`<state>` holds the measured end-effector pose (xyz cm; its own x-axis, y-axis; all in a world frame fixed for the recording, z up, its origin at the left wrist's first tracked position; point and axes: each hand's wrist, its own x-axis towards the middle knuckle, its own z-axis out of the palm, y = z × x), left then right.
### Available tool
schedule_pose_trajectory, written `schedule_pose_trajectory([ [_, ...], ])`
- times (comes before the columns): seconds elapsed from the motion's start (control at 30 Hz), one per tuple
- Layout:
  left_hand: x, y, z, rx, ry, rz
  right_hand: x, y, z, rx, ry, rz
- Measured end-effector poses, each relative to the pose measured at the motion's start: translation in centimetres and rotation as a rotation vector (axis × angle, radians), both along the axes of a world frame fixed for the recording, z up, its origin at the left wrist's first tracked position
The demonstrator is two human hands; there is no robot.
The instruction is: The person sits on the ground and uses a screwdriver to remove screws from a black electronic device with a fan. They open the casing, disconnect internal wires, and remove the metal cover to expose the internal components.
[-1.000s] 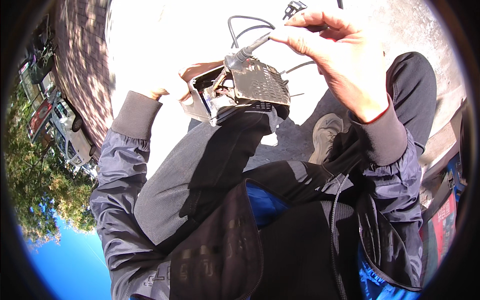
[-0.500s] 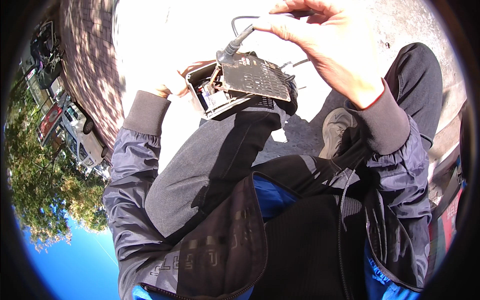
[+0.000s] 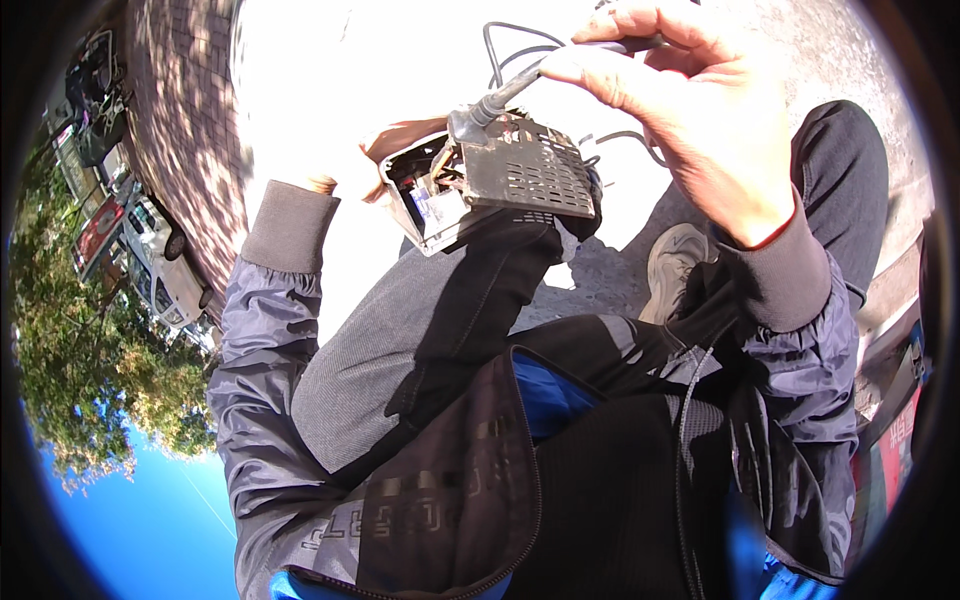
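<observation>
A person in a dark jacket point(image 3: 430, 520) sits or crouches with a small open box point(image 3: 436, 240) against the far end of a bent trouser leg point(image 3: 365, 360), the leg partly in sunlight and partly in black shadow. The box is tilted, its pale-edged side open toward the person, with wires and a whitish part point(image 3: 447, 208) showing inside. A dark slotted panel point(image 3: 527, 172) lies slanted over the right portion of the box.

The left hand point(image 3: 352, 178) is at the box's left side, partly curled, with its fingers behind the far edge and its thumb toward the near side. Glare bleaches this hand, so it seems to steady the box, though how firmly it grips cannot be told.

The right hand point(image 3: 705, 115) is raised above and to the right of the box, thumb and fingers drawn together in a pinch on a black cable point(image 3: 512, 88). The cable slopes down to a thick ribbed sleeve point(image 3: 485, 108) at the panel's upper left corner. A thin black loop of cord point(image 3: 493, 55) curves beyond it over the bright ground.

Below the right hand is a beige shoe point(image 3: 672, 268); at far left stand parked cars point(image 3: 165, 275) and leafy trees point(image 3: 95, 380).
</observation>
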<state>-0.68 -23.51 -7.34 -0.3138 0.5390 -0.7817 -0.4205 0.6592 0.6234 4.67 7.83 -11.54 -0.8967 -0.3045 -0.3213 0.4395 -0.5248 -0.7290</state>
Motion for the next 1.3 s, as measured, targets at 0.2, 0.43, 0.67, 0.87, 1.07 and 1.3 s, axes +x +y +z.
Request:
schedule_pose_trajectory([
  [0.2, -0.4, -0.1, -0.3, -0.002, 0.010, 0.020, 0.1, 0.3, 1.0, 0.141, 0.098, 0.012],
  [0.43, -0.6, -0.2, -0.5, -0.008, 0.014, 0.035, -0.2, 0.9, 3.9, 0.444, 0.174, 0.075],
  [0.67, -0.5, -0.3, -0.5, -0.013, -0.004, 0.056, 0.1, -0.1, 2.2, 0.257, 0.152, -0.027],
  [0.87, 0.2, -0.7, -0.1, -0.034, -0.002, 0.077, -0.3, -0.3, 2.4, 0.078, 0.004, -0.048],
  [1.07, 0.6, -1.4, 0.0, -0.055, -0.017, 0.142, -0.9, -0.3, 1.9, 0.090, 0.024, -0.029],
  [1.3, 1.1, -2.5, 0.2, -0.101, -0.045, 0.289, -1.7, -0.1, 2.8, 0.513, 0.127, 0.007],
])
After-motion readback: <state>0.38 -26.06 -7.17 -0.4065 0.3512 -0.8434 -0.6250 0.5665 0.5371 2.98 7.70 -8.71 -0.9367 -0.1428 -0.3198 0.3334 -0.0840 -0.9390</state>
